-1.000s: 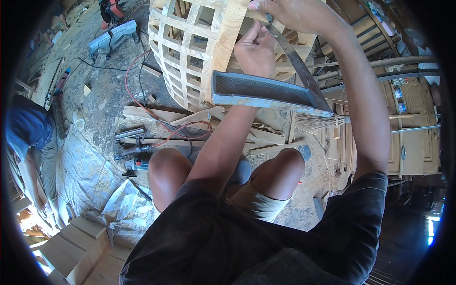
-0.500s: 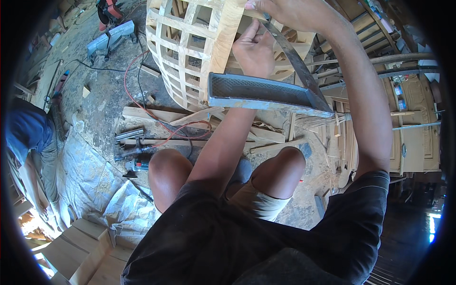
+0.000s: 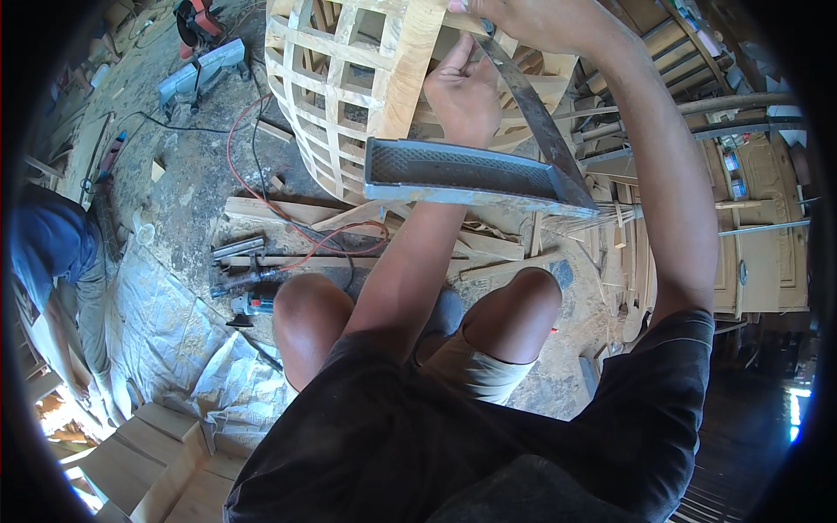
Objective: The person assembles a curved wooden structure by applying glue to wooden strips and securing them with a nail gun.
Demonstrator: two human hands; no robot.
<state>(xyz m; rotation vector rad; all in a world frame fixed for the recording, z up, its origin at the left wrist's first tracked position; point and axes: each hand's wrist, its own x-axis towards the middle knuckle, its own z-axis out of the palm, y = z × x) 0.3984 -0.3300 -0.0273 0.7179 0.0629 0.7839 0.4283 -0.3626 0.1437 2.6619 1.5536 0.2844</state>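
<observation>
A rounded wooden lattice frame (image 3: 349,96) stands in front of me. My right hand (image 3: 532,17) is at the top edge, closed on the steel blade of a carpenter's square (image 3: 532,113). The square's grey stock (image 3: 462,179) hangs level below, over my knees. My left hand (image 3: 471,91) lies against a pale slat of the frame beside the blade, fingers curled around the wood. Whether it also holds something small is hidden.
Another person in blue (image 3: 52,253) crouches at the far left. On the dusty floor lie power tools (image 3: 248,279), a red cable (image 3: 261,187), a saw (image 3: 200,70), offcut boards (image 3: 288,209) and a tarp (image 3: 174,349). Carved wooden panels (image 3: 767,235) stand at the right.
Both hands and the square stay at the frame, having shifted only slightly. The person at the left has leaned a little further down.
</observation>
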